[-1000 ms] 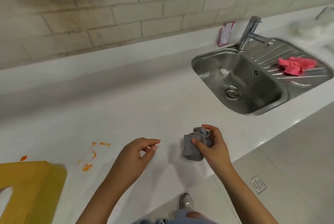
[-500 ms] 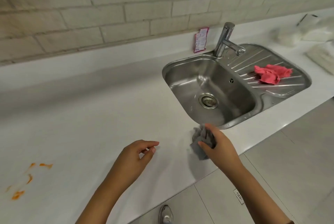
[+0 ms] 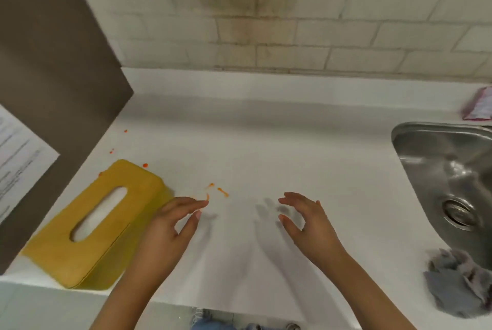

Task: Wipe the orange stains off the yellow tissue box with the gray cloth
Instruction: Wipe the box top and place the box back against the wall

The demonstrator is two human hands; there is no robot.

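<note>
1. Yellow rectangular tissue box: on the white countertop, far left, at the front edge.
2. Orange smears: on the counter just right of the box.
3. My left hand: fingers loosely spread, empty, beside the box.
4. My right hand: fingers apart, empty.
5. Crumpled gray cloth: far right, by the steel sink.

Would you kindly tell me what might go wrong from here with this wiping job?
The gray cloth lies bunched at the front edge of the counter beside the sink, held by neither of the hands; a nudge might drop it.
The yellow tissue box sits close to that edge, so hard wiping may push it off.
Orange smears lie right by the fingers of the left hand and could spread.
</note>
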